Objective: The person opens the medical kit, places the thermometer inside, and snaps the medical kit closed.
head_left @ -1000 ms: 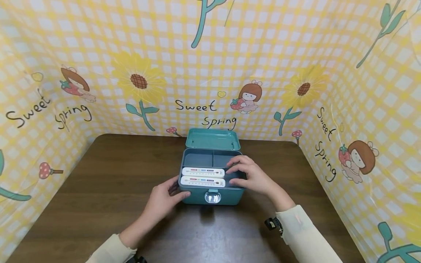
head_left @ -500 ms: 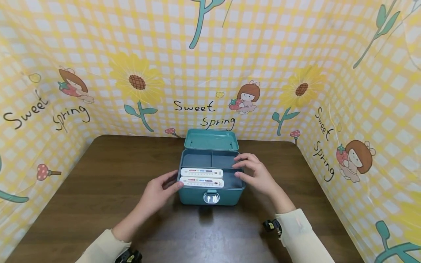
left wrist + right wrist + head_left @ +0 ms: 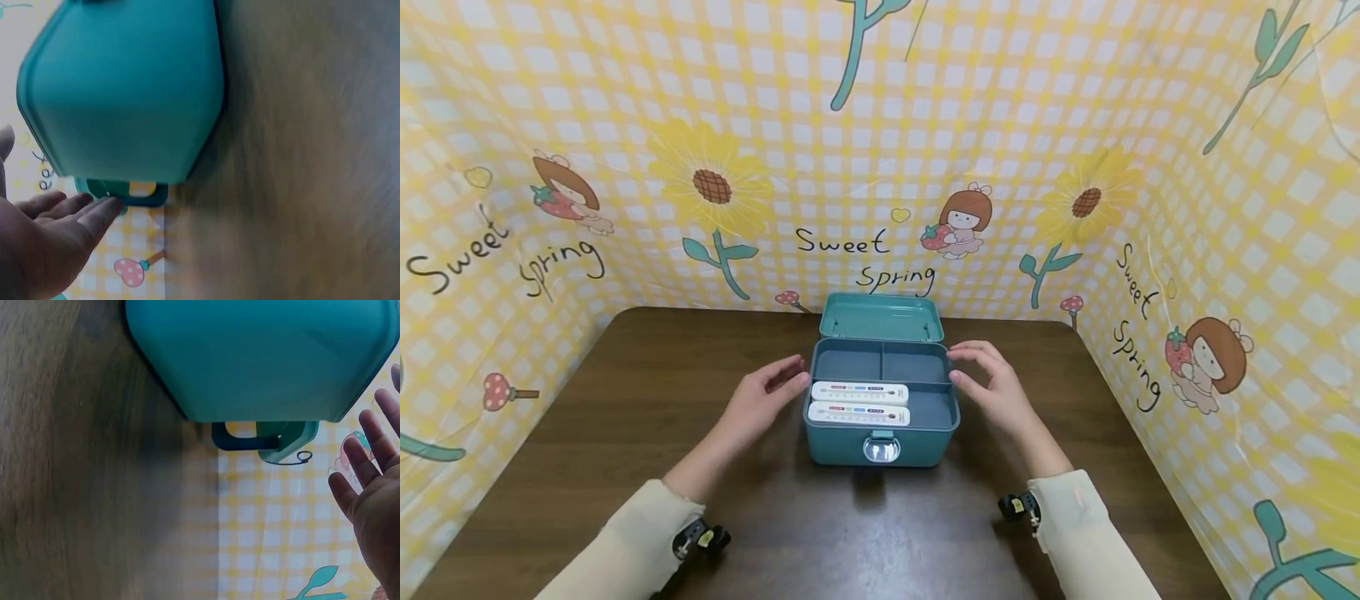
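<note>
A teal storage box (image 3: 842, 446) stands on the table with its lid (image 3: 882, 318) tipped back behind it. Two white thermometers (image 3: 859, 403) lie side by side in the left front of its divided tray (image 3: 917, 364). Close to the box's left side is my left hand (image 3: 762, 398), fingers loosely bent and holding nothing. My right hand (image 3: 996, 385) is by the upper right rim, its fingers spread and relaxed with nothing in them. In both wrist views the hands appear beside the box, near the handle (image 3: 247, 444) at the back.
The dark wooden table (image 3: 647, 400) extends on both sides of the box. A yellow checked cloth (image 3: 820, 167) with sunflowers and cartoon figures forms walls at the back and sides. A clear latch (image 3: 882, 450) hangs on the box's front.
My right hand has drawn out of the tray to the right. The left hand has come off the front left corner and shifted back along the side. The thermometers stay in place.
</note>
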A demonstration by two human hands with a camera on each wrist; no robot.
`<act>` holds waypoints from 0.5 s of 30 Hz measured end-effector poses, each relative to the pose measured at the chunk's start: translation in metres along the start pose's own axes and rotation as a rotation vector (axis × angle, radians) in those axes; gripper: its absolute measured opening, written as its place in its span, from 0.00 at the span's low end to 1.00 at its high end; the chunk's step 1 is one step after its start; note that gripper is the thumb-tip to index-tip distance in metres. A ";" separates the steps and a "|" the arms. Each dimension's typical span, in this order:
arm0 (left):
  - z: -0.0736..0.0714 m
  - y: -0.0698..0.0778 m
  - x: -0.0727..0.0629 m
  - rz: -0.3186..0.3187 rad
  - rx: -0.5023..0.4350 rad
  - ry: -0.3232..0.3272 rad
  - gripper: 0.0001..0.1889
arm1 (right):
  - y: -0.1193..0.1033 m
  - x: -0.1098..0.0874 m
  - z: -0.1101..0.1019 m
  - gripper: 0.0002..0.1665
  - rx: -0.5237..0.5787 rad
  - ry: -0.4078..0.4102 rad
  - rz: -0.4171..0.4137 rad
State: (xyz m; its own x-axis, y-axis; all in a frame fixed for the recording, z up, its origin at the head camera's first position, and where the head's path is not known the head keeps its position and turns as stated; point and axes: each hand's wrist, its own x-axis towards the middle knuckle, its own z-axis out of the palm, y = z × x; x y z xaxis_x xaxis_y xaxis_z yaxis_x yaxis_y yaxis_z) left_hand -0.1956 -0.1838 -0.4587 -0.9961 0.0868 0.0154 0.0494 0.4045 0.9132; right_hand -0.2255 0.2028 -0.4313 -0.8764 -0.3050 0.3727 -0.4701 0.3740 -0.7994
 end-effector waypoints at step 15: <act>-0.009 -0.004 0.053 0.096 0.012 -0.180 0.38 | 0.042 0.026 -0.007 0.22 0.015 -0.029 0.099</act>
State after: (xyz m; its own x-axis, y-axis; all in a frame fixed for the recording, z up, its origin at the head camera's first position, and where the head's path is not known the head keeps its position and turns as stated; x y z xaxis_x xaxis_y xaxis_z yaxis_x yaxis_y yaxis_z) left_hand -0.2493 -0.1893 -0.4583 -0.9578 0.2862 0.0280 0.1452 0.3974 0.9061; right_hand -0.2689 0.2163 -0.4516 -0.9149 -0.2929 0.2777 -0.3795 0.3905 -0.8387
